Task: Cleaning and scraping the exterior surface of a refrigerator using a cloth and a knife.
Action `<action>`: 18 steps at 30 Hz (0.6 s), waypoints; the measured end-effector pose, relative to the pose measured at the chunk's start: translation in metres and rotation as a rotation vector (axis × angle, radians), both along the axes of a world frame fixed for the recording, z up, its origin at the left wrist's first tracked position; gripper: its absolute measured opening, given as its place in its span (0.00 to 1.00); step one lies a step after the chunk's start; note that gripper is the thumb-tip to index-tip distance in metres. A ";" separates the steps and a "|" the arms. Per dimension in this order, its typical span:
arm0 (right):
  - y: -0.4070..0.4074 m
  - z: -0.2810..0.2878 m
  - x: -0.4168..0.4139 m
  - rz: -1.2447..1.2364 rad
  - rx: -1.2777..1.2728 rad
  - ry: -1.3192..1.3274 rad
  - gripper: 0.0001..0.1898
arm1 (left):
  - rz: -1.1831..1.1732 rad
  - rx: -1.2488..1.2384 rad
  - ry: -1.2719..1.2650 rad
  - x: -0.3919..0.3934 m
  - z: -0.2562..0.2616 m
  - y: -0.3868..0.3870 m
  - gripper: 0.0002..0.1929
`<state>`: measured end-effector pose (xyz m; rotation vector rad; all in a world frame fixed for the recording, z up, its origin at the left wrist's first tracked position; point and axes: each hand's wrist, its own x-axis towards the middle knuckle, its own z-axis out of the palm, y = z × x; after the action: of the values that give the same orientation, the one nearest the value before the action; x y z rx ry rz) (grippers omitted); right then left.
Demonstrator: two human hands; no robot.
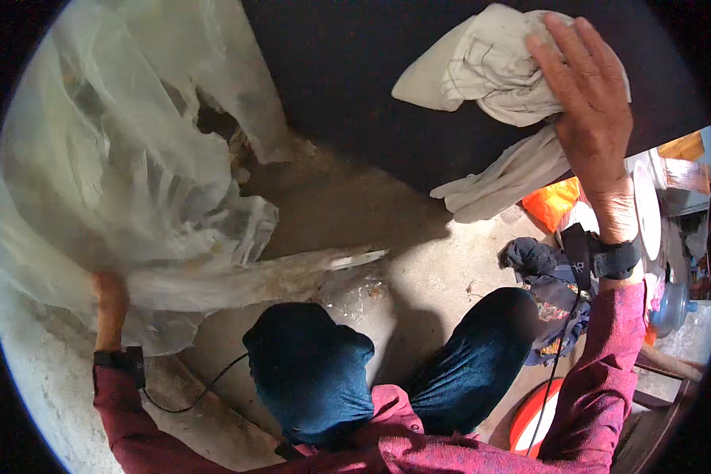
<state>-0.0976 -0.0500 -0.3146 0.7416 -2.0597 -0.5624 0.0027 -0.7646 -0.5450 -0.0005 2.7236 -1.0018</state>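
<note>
My right hand (592, 106) lies over a bunched white cloth (497, 65), its fingers spread along the cloth's right side and the thumb hidden. The cloth rests against a large flat dark surface (343, 77). One twisted end of the fabric trails below my wrist towards the surface's lower edge. At the far left, my left hand (111, 296) is blurred at the lower part of a crumpled clear plastic sheet (142, 195). Its fingers are hidden by the plastic, so I cannot tell their grip. The sheet is torn, with a ragged hole near its upper middle.
Dark clothes (533, 260) lie heaped on the concrete floor (480, 255), near an orange plastic bag (551, 201). A red-rimmed basin (524, 420) stands beside my right knee. Farther right are a blue water bottle (672, 308) and wooden furniture (657, 409). Cables run from both wrist straps.
</note>
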 end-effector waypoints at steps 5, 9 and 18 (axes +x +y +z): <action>-0.013 -0.022 -0.001 0.050 -0.036 -0.230 0.34 | -0.270 0.056 0.045 0.002 0.008 0.032 0.23; -0.028 -0.038 -0.005 0.259 -0.321 -0.401 0.31 | -0.234 0.571 -0.150 -0.001 0.117 0.176 0.32; -0.093 -0.075 0.004 0.414 -1.112 -1.185 0.27 | -0.464 1.872 -0.513 -0.095 0.100 0.407 0.47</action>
<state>-0.0941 -0.1430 -0.3898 0.7900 -2.5490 1.5019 -0.0919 -0.3579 -0.4452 0.9796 2.0961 1.4685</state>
